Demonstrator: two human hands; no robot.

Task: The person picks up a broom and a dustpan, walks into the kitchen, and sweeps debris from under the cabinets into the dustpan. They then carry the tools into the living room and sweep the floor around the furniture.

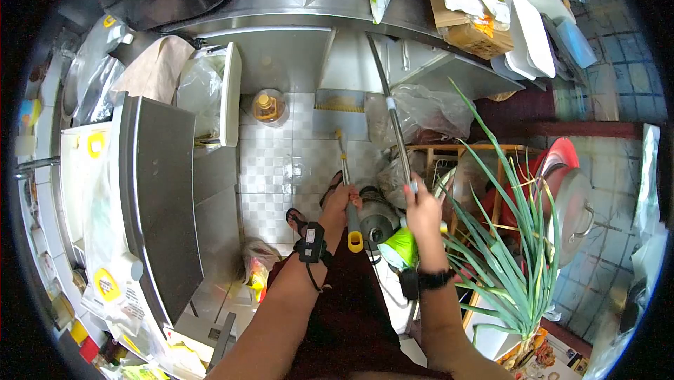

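Two bare hands, each closed around one pole, showed near the centre of the frame. The left hand gripped a thin pole with a grey and yellow end; its far tip met one grey dustpan on the floor, at upper centre. The right hand gripped one longer black-and-silver pole, which slanted up to the counter's edge; whatever was at its far end was hidden. Two black devices were strapped on, one at each wrist, and two sandalled feet stood at centre. One bottle with a yellowish top stood left of the dustpan. One bunch of green onions spread across the lower right, beside one silver lid. Underfoot lay glossy, pale checkered tiles. A steel counter crossed the top, a dark-sided cabinet filled the left, and bluish tiling covered the far right.
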